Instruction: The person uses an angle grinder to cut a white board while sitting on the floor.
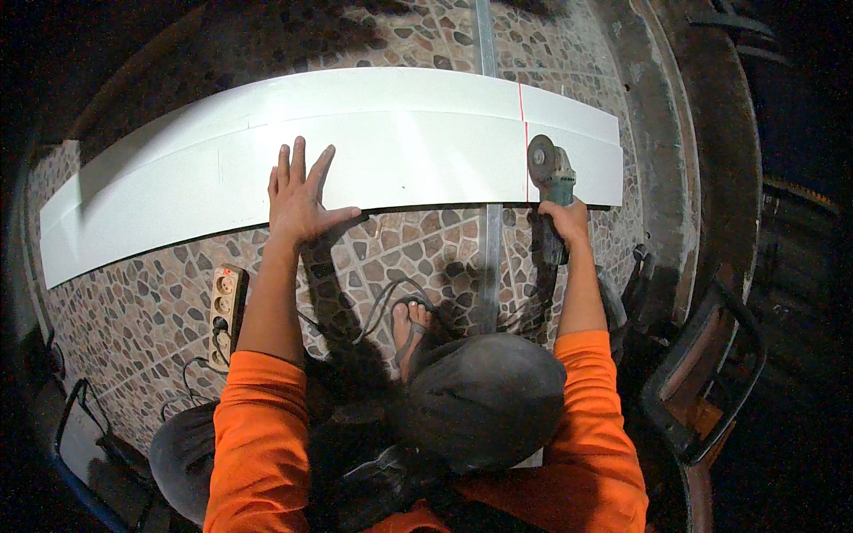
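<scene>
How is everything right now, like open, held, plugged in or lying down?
Left hand: open, spread on the white panelling
Right hand: closed around the angle grinder
Angle grinder: held; spinning or still, can't tell
White panelling: lying down, marked with red lines
Metal bar: lying under the panelling
Power strip: plug inserted

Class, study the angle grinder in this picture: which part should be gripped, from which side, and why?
Probably best gripped around the long body of the angle grinder, coming from the near side, where the right hand holds it. The body points back toward the wearer, while the round disc sits at the far end, over white panelling; a reach from there would risk meeting the disc.
</scene>
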